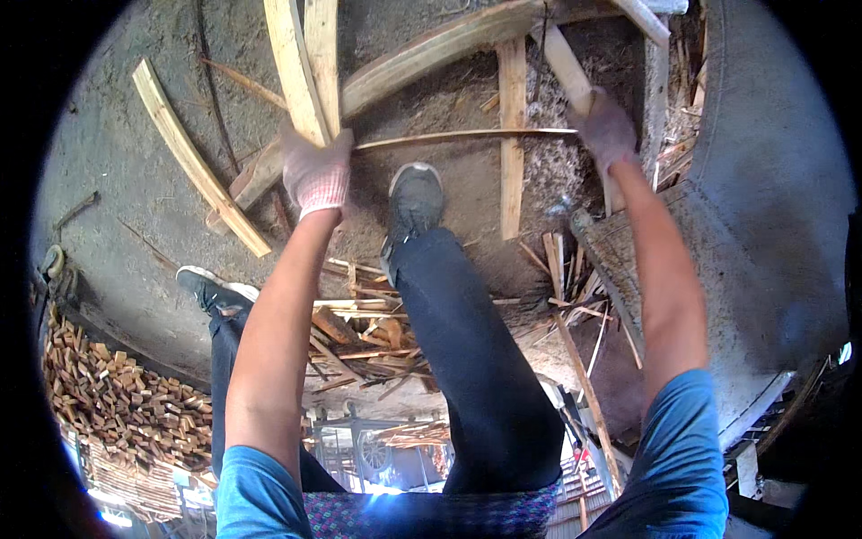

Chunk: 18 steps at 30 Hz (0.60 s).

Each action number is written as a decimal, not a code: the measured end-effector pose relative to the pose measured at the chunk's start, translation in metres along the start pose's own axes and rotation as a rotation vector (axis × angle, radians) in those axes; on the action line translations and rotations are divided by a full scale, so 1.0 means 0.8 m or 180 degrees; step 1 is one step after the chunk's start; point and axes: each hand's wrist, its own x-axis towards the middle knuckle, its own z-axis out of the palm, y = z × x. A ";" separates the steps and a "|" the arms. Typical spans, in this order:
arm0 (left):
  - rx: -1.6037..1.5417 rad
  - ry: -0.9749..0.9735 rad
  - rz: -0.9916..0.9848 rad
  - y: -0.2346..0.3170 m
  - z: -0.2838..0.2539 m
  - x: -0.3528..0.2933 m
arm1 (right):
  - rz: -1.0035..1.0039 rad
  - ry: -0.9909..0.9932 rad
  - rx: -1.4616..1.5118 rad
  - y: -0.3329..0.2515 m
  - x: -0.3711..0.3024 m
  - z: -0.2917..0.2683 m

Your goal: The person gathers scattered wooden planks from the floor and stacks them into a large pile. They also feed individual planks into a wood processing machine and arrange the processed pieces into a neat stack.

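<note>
My left hand, in a pale knitted work glove, is closed around the near end of a light wooden board. A second board lies close beside it, its near end also at the glove. On the right, my gloved right hand grips another wooden board, which shows above and below the hand; its fingers are slightly blurred. A thin dark strip with a pale edge spans between both hands. Whether either hand holds the strip I cannot tell.
A thick beam slants across the ground beyond my hands. Loose boards lie at the left and near the middle. Wood scraps lie around my feet, and a large pile of cut blocks is at lower left. A metal sheet borders the right.
</note>
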 end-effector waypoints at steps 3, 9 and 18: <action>0.0062 0.0105 0.0082 -0.003 -0.018 -0.008 | -0.0027 0.0107 0.0505 -0.005 -0.047 0.011; 0.0555 0.0075 0.0207 -0.056 -0.042 0.000 | 0.1326 0.0177 0.0468 0.004 -0.048 -0.004; -0.0573 -0.0597 -0.0176 -0.031 -0.032 -0.028 | -0.0510 0.0790 0.2136 -0.053 -0.086 -0.042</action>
